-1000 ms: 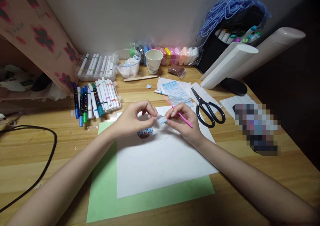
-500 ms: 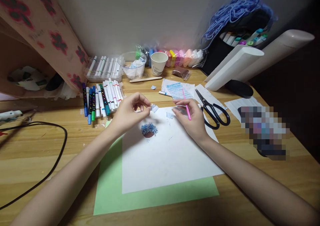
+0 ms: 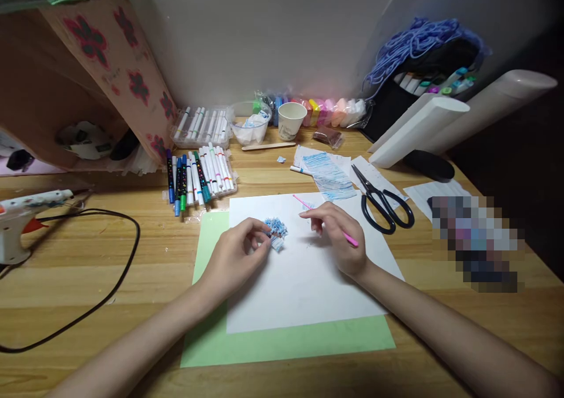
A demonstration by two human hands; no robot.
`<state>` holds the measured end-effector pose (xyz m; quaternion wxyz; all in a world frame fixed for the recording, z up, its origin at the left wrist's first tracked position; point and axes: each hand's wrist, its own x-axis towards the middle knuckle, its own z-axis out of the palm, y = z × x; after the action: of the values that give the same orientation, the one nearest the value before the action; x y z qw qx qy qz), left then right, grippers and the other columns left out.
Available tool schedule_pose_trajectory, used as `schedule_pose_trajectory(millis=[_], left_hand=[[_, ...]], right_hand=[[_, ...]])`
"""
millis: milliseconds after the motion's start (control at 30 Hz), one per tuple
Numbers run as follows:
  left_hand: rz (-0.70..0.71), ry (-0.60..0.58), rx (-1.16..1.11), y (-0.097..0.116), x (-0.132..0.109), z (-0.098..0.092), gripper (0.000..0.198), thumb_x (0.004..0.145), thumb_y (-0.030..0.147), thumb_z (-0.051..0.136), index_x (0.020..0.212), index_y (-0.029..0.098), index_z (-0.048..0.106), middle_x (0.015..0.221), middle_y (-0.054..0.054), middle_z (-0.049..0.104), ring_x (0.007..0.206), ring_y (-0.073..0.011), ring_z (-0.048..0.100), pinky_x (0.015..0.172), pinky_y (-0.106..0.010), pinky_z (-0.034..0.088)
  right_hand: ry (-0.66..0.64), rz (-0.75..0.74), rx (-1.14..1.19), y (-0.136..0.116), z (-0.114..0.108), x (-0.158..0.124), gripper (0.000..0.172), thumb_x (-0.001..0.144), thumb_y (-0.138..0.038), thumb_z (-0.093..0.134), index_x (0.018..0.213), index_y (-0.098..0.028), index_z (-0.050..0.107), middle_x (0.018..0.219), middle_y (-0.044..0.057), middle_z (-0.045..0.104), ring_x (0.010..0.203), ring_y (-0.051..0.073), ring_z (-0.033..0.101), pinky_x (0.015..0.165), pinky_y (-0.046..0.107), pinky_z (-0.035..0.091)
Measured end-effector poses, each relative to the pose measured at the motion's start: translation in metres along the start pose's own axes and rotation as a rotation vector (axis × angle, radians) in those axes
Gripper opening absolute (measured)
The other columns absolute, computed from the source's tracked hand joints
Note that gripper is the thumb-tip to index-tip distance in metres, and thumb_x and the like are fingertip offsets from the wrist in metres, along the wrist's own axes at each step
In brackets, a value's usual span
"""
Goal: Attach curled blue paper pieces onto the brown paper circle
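My left hand (image 3: 244,248) pinches a small blue-striped scrap of paper (image 3: 277,244) with thumb and fingertips, low over the white sheet (image 3: 282,292). Right behind that scrap sits a tuft of curled blue paper bits (image 3: 277,226), partly covered by my fingers. A thin pink stick-like tool (image 3: 351,239) lies slantwise in my right hand (image 3: 339,233), its narrow tip pointing up and left. Beyond my right fingers another blue-marked scrap (image 3: 307,206) rests on the sheet, mostly hidden. Beneath the white sheet is a green sheet (image 3: 286,344).
Black-handled scissors (image 3: 381,204) and blue-coloured paper (image 3: 328,174) lie behind my right hand. Markers (image 3: 200,177), a clear bowl (image 3: 251,124) and a paper cup (image 3: 291,121) stand at the back. At left are a glue gun (image 3: 17,221) and its black cable (image 3: 132,257).
My left hand has brought its scrap down beside the blue tuft. My right hand has turned, swinging the pink tool from nearly upright to a slant. The view has shifted left.
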<state>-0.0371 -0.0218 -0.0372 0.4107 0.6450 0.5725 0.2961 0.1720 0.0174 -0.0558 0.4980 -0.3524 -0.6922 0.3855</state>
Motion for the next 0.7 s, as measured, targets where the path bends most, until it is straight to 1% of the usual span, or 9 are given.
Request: schedule_pose_trajectory(millis=[67,100,200,300,400,500,567,633,700], left_hand=[[0.020,0.017,0.057,0.003,0.003,0.003,0.016,0.081,0.017,0.054,0.097,0.019,0.056,0.082,-0.001,0.067,0.071,-0.0132,0.059,0.065,-0.027,0.045],[0.037,0.021,0.095,0.005,0.005,0.003,0.016,0.081,0.017,0.054,0.096,0.020,0.057,0.082,-0.001,0.067,0.070,-0.0134,0.059,0.065,-0.027,0.045],[0.106,0.028,0.241,0.010,0.009,0.004,0.015,0.079,0.016,0.055,0.093,0.020,0.058,0.078,0.000,0.066,0.069,-0.0143,0.058,0.067,-0.029,0.044],[0.164,0.040,0.349,0.012,0.012,0.005,0.014,0.079,0.015,0.055,0.091,0.021,0.058,0.076,0.000,0.066,0.069,-0.0153,0.057,0.069,-0.032,0.042],[0.188,0.040,0.386,0.010,0.012,0.004,0.015,0.078,0.014,0.054,0.091,0.021,0.057,0.079,0.000,0.066,0.071,-0.0161,0.058,0.071,-0.033,0.040],[0.229,0.028,0.415,0.009,0.011,0.004,0.016,0.078,0.013,0.053,0.092,0.021,0.057,0.082,0.000,0.067,0.075,-0.0167,0.059,0.072,-0.033,0.039],[0.274,0.011,0.436,0.009,0.010,0.003,0.018,0.079,0.012,0.052,0.094,0.021,0.056,0.082,0.000,0.068,0.075,-0.0166,0.059,0.072,-0.033,0.038],[0.316,-0.016,0.451,0.009,0.008,0.003,0.020,0.079,0.012,0.051,0.097,0.021,0.056,0.082,0.000,0.068,0.075,-0.0164,0.059,0.071,-0.033,0.038],[0.338,-0.042,0.466,0.010,0.007,0.004,0.022,0.080,0.012,0.051,0.100,0.021,0.055,0.082,0.000,0.068,0.074,-0.0164,0.059,0.071,-0.033,0.037]], right_hand=[[-0.008,0.067,0.101,0.001,0.000,-0.002,0.018,0.092,-0.023,0.045,0.100,-0.023,0.061,0.075,0.001,0.059,0.066,0.014,0.054,0.060,0.029,0.043],[-0.009,0.096,0.153,0.002,0.000,-0.003,0.014,0.091,-0.021,0.048,0.100,-0.023,0.058,0.077,0.001,0.061,0.066,0.014,0.055,0.059,0.028,0.044],[-0.054,0.096,0.214,0.005,-0.002,-0.003,0.011,0.086,-0.015,0.053,0.093,-0.022,0.055,0.080,0.002,0.063,0.069,0.015,0.059,0.061,0.028,0.046],[-0.178,0.017,0.154,0.007,-0.004,-0.003,0.013,0.081,-0.009,0.054,0.086,-0.021,0.057,0.075,0.003,0.063,0.069,0.016,0.060,0.063,0.031,0.046],[-0.277,-0.083,0.025,0.005,-0.004,-0.003,0.017,0.075,-0.006,0.053,0.082,-0.020,0.058,0.070,0.002,0.061,0.064,0.015,0.056,0.061,0.031,0.045],[-0.320,-0.207,-0.085,0.002,-0.002,-0.004,0.019,0.070,-0.006,0.051,0.080,-0.021,0.056,0.066,0.001,0.057,0.060,0.015,0.051,0.055,0.029,0.042],[-0.335,-0.286,-0.118,0.000,0.000,-0.004,0.021,0.068,-0.005,0.049,0.080,-0.022,0.054,0.063,0.001,0.055,0.057,0.015,0.049,0.052,0.029,0.041],[-0.338,-0.335,-0.135,-0.001,0.001,-0.004,0.024,0.066,-0.005,0.047,0.080,-0.023,0.053,0.061,0.000,0.054,0.056,0.015,0.048,0.051,0.028,0.041],[-0.344,-0.353,-0.149,-0.001,0.001,-0.004,0.025,0.065,-0.005,0.046,0.080,-0.024,0.052,0.060,-0.001,0.054,0.055,0.015,0.048,0.051,0.028,0.041]])
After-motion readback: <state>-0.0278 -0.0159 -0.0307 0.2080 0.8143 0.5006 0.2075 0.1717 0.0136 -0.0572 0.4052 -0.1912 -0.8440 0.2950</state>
